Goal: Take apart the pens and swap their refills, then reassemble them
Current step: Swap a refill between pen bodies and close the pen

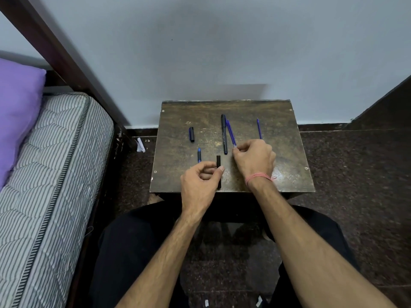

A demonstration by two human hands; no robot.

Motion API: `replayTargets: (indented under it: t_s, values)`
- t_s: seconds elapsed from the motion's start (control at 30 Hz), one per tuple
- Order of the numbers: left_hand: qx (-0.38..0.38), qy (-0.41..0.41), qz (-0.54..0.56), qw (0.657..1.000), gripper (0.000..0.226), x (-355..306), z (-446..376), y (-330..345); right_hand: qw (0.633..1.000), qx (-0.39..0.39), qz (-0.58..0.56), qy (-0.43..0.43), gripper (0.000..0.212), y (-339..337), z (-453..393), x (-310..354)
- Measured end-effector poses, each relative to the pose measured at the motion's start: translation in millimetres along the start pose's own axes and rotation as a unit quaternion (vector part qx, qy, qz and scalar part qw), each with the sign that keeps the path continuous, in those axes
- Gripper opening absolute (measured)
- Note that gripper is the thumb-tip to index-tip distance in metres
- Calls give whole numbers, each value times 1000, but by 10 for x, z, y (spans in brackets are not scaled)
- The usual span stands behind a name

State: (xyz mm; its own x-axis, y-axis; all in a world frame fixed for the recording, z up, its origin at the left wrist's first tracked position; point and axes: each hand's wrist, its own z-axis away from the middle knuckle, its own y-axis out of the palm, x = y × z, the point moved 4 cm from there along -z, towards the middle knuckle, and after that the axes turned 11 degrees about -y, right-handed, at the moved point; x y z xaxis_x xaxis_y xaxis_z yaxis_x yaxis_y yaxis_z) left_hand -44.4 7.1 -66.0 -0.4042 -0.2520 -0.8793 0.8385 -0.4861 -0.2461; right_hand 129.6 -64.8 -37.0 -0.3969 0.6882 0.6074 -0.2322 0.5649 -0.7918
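Observation:
Pen parts lie on a small dark wooden table (pixel 278 174). My left hand (pixel 200 185) pinches a short black pen piece (pixel 218 162), held upright near the front edge. My right hand (pixel 253 158) grips the near end of a thin blue refill (pixel 230 132) that slants away to the left. A black pen barrel (pixel 224 134) lies right beside that refill. A second blue refill (pixel 259 128) rests to the right, its near end behind my right hand. A blue cap (pixel 191 134) and a blue tip piece (pixel 199 154) lie at the left.
A striped mattress (pixel 44 174) with a purple pillow (pixel 15 112) stands close on the left, behind a dark bed post (pixel 66 58). A pale wall (pixel 222 52) backs the table. My legs in black trousers (pixel 133 252) are under the table's front edge.

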Motion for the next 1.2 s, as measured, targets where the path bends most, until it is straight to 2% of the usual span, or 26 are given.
replayTargets:
  t_s: [0.1,0.2,0.3,0.67,1.03,1.2]
  values:
    - [1,1,2,1000,17,-4,16,4,998,16,-13,60,7,9,-35,-9]
    - [2,7,1,1000,14,-11,44,4,993,38,-27,110,25,32,-65,-65]
    - [3,15,1,1000,13,-25,58,6,990,43,-40,126,28,42,-80,-89]
    - [-4,18,-8,1000,17,-18,56,11,994,62,-49,75,32,-39,35,-142]
    - [-5,15,-13,1000,20,-19,77,2,996,65,-41,47,24,-85,205,-147]
    - [-4,18,-5,1000,14,-29,81,3,998,23,-38,36,23,-145,78,-113]
